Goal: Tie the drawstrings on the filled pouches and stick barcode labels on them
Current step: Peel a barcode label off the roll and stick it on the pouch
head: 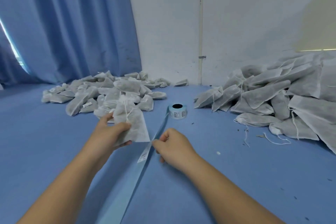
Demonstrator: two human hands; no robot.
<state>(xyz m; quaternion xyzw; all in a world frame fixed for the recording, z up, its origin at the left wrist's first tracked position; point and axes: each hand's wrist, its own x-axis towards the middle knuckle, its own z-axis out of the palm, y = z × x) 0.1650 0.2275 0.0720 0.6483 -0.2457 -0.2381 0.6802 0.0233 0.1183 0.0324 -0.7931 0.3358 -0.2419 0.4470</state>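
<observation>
**Head view: label pick with tied pouch in hand**

Lower centre of frame: pale blue backing strip (160, 131), glossy and flat, runs from the bottom edge up to the label roll (177, 111). One white barcode label (142, 156) sits on it just below my view of the fingers.

Right hand (172, 143), centre frame: fingers curled, thumb and forefinger pinching the strip's edge. I cannot tell whether a label corner is lifted.

Left hand (111, 131), left of centre: fingers wrapped under the pouch (134, 123), thumb on top, holding it tilted just above the table cover (218, 178). The neck is gathered and the drawstring (126, 112) hangs down the face, so I judge tying done and labelling in hand.

Note to self on doing it well: peel at a shallow angle by one corner, keep the strip taut, lay the label on a flat stretch of fabric clear of the string, then press from the centre outward. The weave looks thin, non-woven and slightly fuzzy, with lumpy dark fill showing through, so adhesion may be weak over bumps.

Mid frame: roll stands on its side, dark core facing up.

Further back: left pile (101, 92) of small, plump pouches, several bearing labels; right pile (272, 100) of flatter ones with loose strings trailing.

Upper frame: pleated blue curtain (63, 23), white wall (236, 23).
</observation>
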